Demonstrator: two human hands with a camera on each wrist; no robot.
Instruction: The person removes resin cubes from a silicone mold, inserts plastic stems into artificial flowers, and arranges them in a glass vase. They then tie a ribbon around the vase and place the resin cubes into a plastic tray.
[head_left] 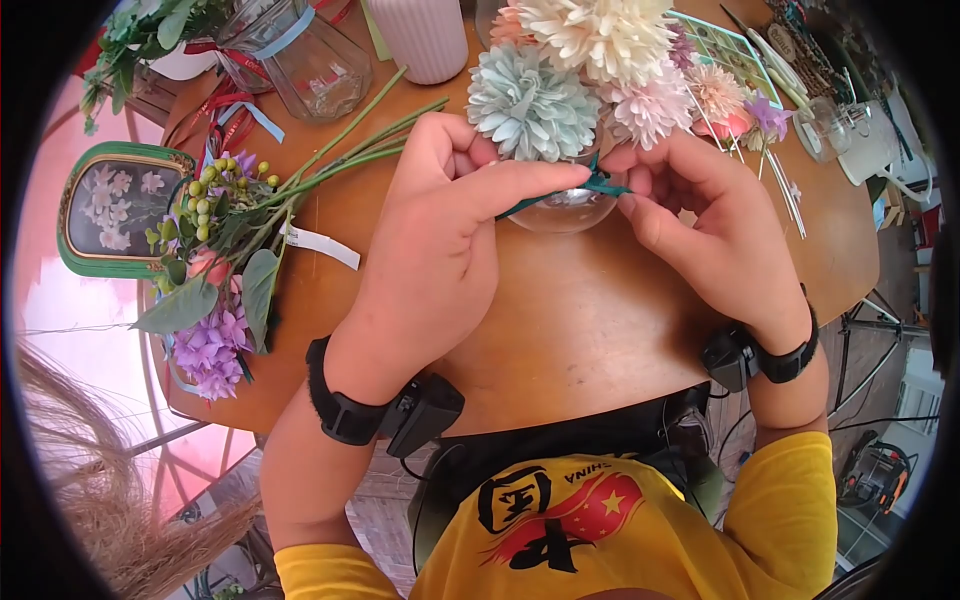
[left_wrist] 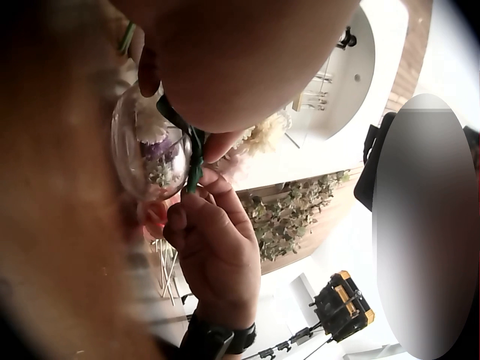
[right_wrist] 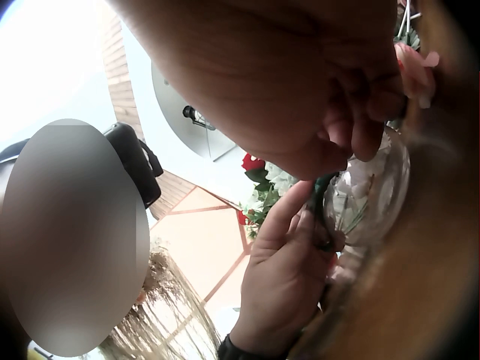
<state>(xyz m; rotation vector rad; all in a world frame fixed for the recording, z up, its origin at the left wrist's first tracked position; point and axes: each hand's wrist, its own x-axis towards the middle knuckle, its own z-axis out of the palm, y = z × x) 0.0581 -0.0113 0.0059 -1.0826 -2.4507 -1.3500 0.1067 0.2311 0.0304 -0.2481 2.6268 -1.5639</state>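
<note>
A clear round glass vase (head_left: pixel 565 215) holds large artificial blooms, among them a pale blue one (head_left: pixel 533 103) and a cream one (head_left: pixel 600 38). Round its neck runs a dark green ribbon (head_left: pixel 600 186), knotted at the front. The left hand (head_left: pixel 430 225) lies at the vase's left, its index finger stretched across onto the ribbon by the knot. At the right, the right hand (head_left: pixel 715 220) pinches a ribbon end between thumb and fingers. In the left wrist view the green ribbon (left_wrist: pixel 196 157) crosses the vase neck, with the right hand (left_wrist: pixel 217 244) at its end.
Left of the vase lie purple flowers (head_left: pixel 212 345) with long green stems, beside a green-framed picture (head_left: pixel 118 208). Behind stand a glass jar (head_left: pixel 320 75) and a ribbed pink vase (head_left: pixel 425 35). White sticks (head_left: pixel 785 190), small flowers and a small glass jar (head_left: pixel 820 130) are at the right.
</note>
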